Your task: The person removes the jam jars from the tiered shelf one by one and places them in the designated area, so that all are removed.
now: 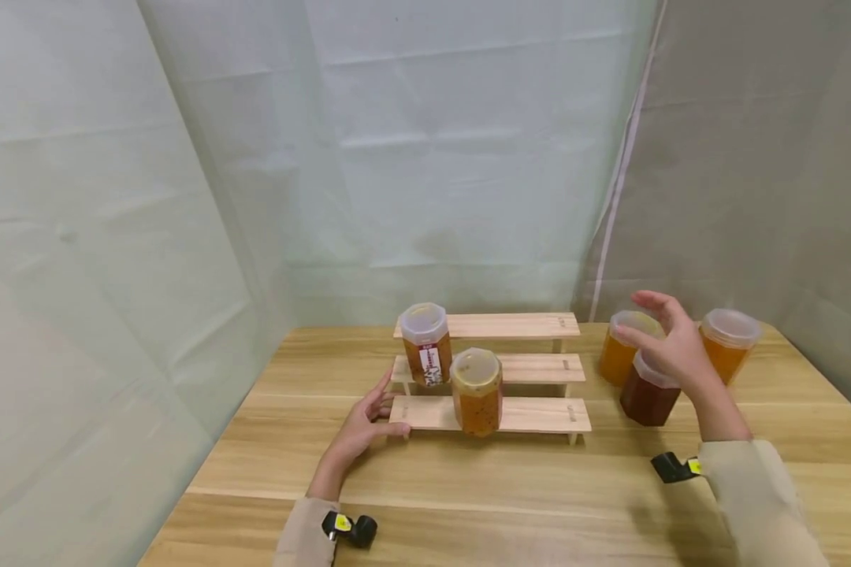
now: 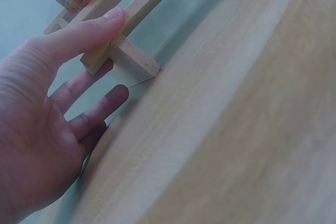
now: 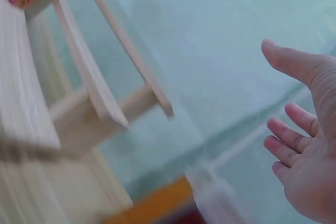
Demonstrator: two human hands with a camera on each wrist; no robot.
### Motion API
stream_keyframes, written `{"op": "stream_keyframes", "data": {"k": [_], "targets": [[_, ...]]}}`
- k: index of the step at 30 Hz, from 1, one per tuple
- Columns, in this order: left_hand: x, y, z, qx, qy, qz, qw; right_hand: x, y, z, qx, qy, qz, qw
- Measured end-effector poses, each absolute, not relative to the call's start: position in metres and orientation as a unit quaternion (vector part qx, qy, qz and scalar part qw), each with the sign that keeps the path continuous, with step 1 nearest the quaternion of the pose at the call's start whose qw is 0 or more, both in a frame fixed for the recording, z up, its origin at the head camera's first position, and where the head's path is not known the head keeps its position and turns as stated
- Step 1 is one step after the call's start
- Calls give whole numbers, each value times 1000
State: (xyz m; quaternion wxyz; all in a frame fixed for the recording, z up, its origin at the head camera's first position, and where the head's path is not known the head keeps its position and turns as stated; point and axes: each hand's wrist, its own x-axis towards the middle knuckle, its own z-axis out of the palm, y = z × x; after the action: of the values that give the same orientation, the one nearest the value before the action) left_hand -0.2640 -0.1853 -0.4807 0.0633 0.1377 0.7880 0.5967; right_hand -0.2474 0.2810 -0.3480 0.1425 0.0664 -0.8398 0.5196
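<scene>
A three-tier wooden display rack [image 1: 539, 414] stands on the table. At its left end, my left hand [image 1: 358, 429] pinches the lowest board, with the thumb [image 2: 100, 32] on the front edge and fingers behind. On that board sits a jar of orange, dark-specked contents [image 1: 478, 411]; a similar jar with a red-and-white label [image 1: 427, 354] is on the middle board. To the right, my right hand [image 1: 670, 346] hovers over a dark red jar [image 1: 648, 400], thumb and fingers spread. Nothing is between them in the right wrist view, where the hand [image 3: 310, 166] is apart from the rack.
Two amber jars with pale lids flank the dark red one: one amber jar [image 1: 613, 362] behind to the left, another amber jar [image 1: 723, 358] to the right. Pale fabric curtains [image 1: 461, 173] hang behind and beside the wooden table [image 1: 468, 504].
</scene>
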Motion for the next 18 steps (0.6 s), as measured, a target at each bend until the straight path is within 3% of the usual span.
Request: {"op": "stream_keyframes", "data": {"k": [10, 18], "targets": [[-264, -182, -483, 143, 784, 601, 69, -284, 196, -320, 172, -823, 529, 111], [-264, -182, -481, 137, 784, 601, 66, -292, 124, -308, 215, -790, 569, 76]]}}
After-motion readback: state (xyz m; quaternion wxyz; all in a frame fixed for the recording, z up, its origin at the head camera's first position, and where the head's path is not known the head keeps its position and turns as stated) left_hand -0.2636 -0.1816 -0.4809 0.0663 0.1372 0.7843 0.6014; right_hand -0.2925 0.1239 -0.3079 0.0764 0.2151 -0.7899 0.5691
